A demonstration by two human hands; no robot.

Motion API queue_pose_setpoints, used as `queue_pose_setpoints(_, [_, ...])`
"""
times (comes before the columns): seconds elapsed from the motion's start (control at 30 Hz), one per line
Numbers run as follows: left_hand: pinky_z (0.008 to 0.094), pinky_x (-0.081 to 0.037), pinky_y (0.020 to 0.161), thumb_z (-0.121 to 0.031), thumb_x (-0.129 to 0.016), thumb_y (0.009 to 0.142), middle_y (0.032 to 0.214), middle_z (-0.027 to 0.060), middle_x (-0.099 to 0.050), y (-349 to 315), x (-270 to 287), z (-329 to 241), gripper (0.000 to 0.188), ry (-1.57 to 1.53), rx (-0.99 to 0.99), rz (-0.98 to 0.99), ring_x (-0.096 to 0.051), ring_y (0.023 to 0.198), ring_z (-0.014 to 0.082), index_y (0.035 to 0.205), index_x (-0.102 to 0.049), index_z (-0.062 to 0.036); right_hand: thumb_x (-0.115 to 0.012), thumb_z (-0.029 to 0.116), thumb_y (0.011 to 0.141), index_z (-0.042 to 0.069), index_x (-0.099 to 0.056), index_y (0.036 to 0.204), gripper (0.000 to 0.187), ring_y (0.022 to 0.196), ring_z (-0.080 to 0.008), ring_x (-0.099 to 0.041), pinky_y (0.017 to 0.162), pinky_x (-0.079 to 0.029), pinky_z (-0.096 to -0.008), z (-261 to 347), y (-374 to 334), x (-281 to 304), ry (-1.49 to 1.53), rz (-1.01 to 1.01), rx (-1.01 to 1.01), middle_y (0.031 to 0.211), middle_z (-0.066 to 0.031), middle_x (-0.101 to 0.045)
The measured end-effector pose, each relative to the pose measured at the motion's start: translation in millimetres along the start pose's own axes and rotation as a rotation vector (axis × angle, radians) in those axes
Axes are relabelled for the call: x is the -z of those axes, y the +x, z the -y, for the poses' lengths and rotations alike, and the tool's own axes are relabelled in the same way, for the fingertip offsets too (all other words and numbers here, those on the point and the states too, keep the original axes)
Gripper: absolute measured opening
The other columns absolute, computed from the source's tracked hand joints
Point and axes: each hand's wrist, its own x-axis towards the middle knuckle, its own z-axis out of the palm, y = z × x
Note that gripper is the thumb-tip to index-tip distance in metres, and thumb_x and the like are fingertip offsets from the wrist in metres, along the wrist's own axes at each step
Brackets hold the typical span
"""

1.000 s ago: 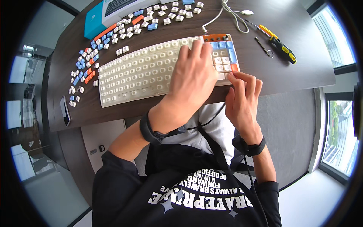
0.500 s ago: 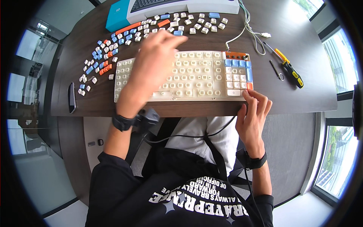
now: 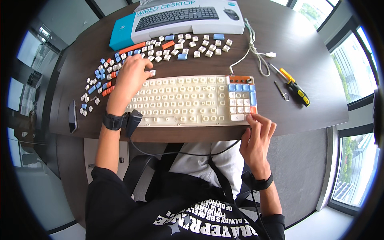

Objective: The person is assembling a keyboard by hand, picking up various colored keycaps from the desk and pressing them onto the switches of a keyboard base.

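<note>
A cream keyboard [image 3: 180,113] lies along the near edge of the table. Its number pad carries white, blue and orange keycaps, while the bare switches to the left show none. My left hand [image 3: 132,75] is beyond the keyboard's far left corner, thumb and forefinger closed round a white keycap [image 3: 153,73]. My right hand [image 3: 259,138] has curled fingers on the near right corner of the keyboard, by the orange key [image 3: 253,109], with the thumb lower at the table edge.
Loose white, blue and orange keycaps [image 3: 182,57] spread in an arc behind and left of the keyboard. A keyboard box [image 3: 188,30] stands at the back. To the right lie a coiled white cable [image 3: 252,48], a screwdriver [image 3: 298,93] and a keycap puller [image 3: 281,91]. A phone [image 3: 72,116] lies far left.
My left hand has moved left, from above the keyboard to its far left corner. The right hand stays at the near right corner. The whole view has shifted, showing more of the box.
</note>
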Motion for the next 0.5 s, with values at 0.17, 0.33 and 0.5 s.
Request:
queue_pose_setpoints(0.17, [0.0434, -0.049, 0.097, -0.011, -0.079, 0.083, 0.098, 0.0139, -0.065, 3, -2, -4, 0.013, 0.043, 0.012, 0.050, -0.061, 0.107, 0.0331, 0.092, -0.075, -0.0021, -0.061, -0.011, 0.076, 0.002, -0.062, 0.130, 0.055, 0.105, -0.0353, -0.048, 0.086, -0.049, -0.0412, 2, -1, 0, 0.003, 0.007, -0.006, 0.129, -0.0183, -0.057])
queue_pose_setpoints(0.33, [0.0393, -0.057, 0.081, -0.006, -0.075, 0.087, 0.092, 0.0131, -0.074, -2, 6, -37, 0.015, -0.221, 0.020, 0.007, -0.072, 0.086, 0.0283, 0.099, -0.073, 0.0011, -0.061, -0.010, 0.076, 0.002, -0.062, 0.130, 0.055, 0.105, -0.0350, -0.049, 0.087, -0.048, -0.0414, 3, -1, 2, -0.011, 0.005, -0.004, 0.128, -0.0180, -0.057])
queue_pose_setpoints(0.5, [0.0358, -0.056, 0.074, -0.008, -0.078, 0.086, 0.093, 0.0111, -0.071, -15, 2, -114, 0.017, -0.361, -0.206, 0.004, -0.068, 0.080, 0.0246, 0.100, -0.071, 0.0004, -0.062, -0.010, 0.075, 0.003, -0.061, 0.129, 0.056, 0.104, -0.0350, -0.049, 0.087, -0.048, -0.0415, -2, -1, 0, -0.001, 0.002, -0.021, 0.128, -0.0177, -0.057])
